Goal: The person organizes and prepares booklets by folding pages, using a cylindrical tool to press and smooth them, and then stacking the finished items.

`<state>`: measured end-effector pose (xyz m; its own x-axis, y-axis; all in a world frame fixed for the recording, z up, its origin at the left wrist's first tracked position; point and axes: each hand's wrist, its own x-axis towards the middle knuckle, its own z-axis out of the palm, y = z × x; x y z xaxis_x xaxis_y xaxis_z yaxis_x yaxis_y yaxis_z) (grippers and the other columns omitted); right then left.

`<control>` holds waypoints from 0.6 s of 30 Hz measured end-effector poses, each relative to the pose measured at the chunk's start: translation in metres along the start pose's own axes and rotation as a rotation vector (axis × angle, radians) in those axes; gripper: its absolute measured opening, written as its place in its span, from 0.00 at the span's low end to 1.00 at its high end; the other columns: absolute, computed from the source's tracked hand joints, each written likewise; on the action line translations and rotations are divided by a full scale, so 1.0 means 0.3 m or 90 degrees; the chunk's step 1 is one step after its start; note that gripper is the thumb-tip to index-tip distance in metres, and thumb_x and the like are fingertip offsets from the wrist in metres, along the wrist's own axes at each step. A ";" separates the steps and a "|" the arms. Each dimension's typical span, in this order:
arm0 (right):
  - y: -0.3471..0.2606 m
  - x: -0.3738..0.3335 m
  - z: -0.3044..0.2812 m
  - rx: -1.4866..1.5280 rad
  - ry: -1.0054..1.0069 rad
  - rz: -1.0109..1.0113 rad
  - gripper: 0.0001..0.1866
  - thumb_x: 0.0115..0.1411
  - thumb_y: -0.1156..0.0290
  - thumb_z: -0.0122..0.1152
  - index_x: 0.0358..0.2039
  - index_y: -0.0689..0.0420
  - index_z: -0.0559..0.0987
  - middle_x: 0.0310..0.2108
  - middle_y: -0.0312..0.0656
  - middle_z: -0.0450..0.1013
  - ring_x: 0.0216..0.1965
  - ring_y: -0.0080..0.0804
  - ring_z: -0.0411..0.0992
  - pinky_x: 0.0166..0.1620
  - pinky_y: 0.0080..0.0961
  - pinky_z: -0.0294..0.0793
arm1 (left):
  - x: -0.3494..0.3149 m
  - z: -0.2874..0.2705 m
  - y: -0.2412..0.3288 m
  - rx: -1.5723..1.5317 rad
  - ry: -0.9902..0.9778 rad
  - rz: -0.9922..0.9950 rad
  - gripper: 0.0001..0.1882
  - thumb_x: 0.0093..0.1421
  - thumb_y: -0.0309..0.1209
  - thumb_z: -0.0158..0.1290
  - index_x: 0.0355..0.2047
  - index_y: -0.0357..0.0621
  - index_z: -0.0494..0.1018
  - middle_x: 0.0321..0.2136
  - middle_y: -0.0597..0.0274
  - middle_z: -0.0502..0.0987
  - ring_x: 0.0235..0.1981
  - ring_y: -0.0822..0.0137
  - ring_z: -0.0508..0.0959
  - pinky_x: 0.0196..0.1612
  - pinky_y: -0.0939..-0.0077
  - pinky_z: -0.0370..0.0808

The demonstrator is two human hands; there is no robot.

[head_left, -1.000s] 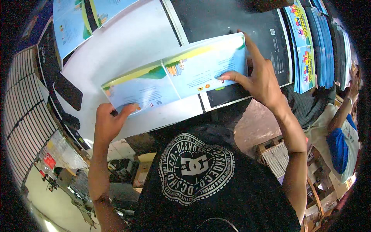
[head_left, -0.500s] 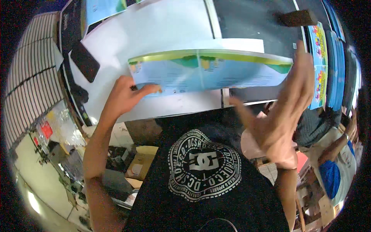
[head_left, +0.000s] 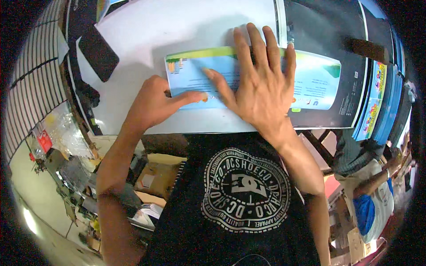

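A printed blue sheet [head_left: 313, 75] with a green band along its far edge lies across the work surface in front of me. My left hand [head_left: 155, 104] grips its near left corner, thumb on top and the other fingers curled at the edge, partly hidden. Spread flat over the middle of the sheet is my right hand [head_left: 264, 88], its fingers pointing away and the thumb stretched left. Its fingertips reach past the sheet's far edge. Whether the sheet is folded double is hard to tell.
Beneath the sheet are a white board [head_left: 142, 35] and a black panel [head_left: 324, 26]. A dark brown block [head_left: 366, 48] sits at the right, beside stacked blue printed pieces [head_left: 386, 104]. Lower right, another person's blue sleeve [head_left: 366, 215] shows. A cardboard box [head_left: 155, 175] stands below the table's left part.
My right hand has swung in from the right and now rests on the sheet's middle. The sheet, raised before, lies flatter. My left hand keeps hold of the left end.
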<state>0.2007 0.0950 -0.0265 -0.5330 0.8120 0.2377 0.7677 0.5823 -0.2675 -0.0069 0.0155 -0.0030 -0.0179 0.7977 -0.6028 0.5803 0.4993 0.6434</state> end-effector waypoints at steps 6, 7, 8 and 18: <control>0.010 0.012 0.013 -0.005 -0.021 -0.001 0.38 0.56 0.38 0.59 0.56 0.55 0.74 0.58 0.48 0.69 0.63 0.48 0.63 0.63 0.62 0.56 | 0.012 0.001 -0.019 0.080 -0.037 -0.009 0.16 0.59 0.44 0.63 0.35 0.45 0.85 0.26 0.61 0.84 0.25 0.73 0.80 0.33 0.74 0.75; 0.012 0.010 0.014 -0.006 -0.021 -0.008 0.38 0.56 0.38 0.59 0.56 0.55 0.74 0.58 0.48 0.69 0.63 0.48 0.63 0.63 0.62 0.56 | 0.003 0.010 -0.010 0.055 -0.027 -0.023 0.15 0.59 0.44 0.63 0.35 0.45 0.85 0.26 0.61 0.84 0.25 0.74 0.79 0.33 0.74 0.75; 0.013 0.009 0.016 -0.007 -0.020 -0.015 0.38 0.55 0.38 0.59 0.57 0.55 0.74 0.58 0.48 0.69 0.63 0.48 0.64 0.62 0.62 0.57 | -0.008 0.019 -0.009 0.030 -0.017 -0.037 0.14 0.60 0.43 0.63 0.34 0.45 0.85 0.26 0.62 0.84 0.26 0.74 0.79 0.33 0.74 0.75; -0.013 0.019 -0.036 0.012 -0.097 -0.006 0.40 0.64 0.41 0.51 0.62 0.65 0.68 0.64 0.60 0.61 0.67 0.60 0.57 0.68 0.57 0.50 | -0.118 -0.373 -0.048 0.214 0.531 0.115 0.17 0.68 0.42 0.51 0.48 0.46 0.78 0.41 0.57 0.81 0.41 0.67 0.79 0.46 0.72 0.73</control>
<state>0.1985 0.0970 -0.0141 -0.5888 0.8026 0.0961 0.7567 0.5891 -0.2835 -0.1058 0.0180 0.0618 -0.4105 0.9048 0.1131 0.8351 0.3232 0.4451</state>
